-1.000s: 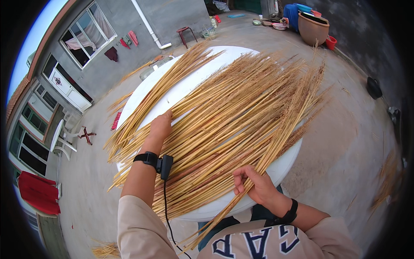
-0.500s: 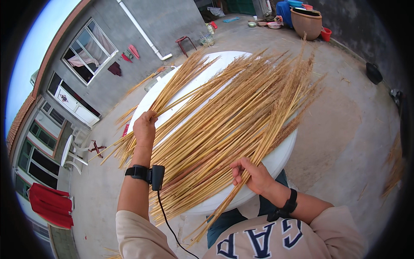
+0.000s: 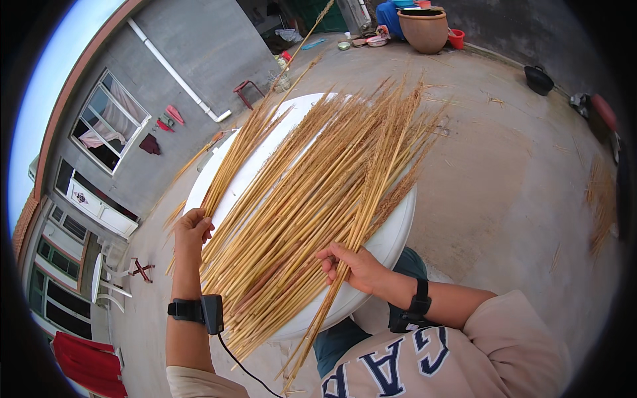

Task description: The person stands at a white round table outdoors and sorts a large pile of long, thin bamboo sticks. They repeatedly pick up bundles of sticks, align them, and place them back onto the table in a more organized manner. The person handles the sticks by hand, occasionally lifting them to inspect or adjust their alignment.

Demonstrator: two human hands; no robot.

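Observation:
Many dry yellow stalks (image 3: 279,229) with feathery brown tops lie side by side across a white round table (image 3: 395,255). My right hand (image 3: 358,266) is closed round a thin bundle of stalks (image 3: 358,225) at the near right, its cut ends hanging past the table's edge. At the left, my curled left hand (image 3: 191,229) pinches what appears to be a long stalk (image 3: 302,41), its tip raised above the far side. This stalk runs along a smaller group of stalks (image 3: 232,162), apart from the main spread. My left fingers partly hide its lower end.
A red stool (image 3: 247,91) stands beyond the table by the grey wall. At the back are a big clay pot (image 3: 424,33) and a red bucket (image 3: 456,40). A black pan (image 3: 539,80) leans at the right. A cable (image 3: 249,371) trails from my left wrist.
My view has turned, shifting the scene. The long stalk at my left hand has swung off the main spread toward the left group, tip up. My right hand keeps its bundle.

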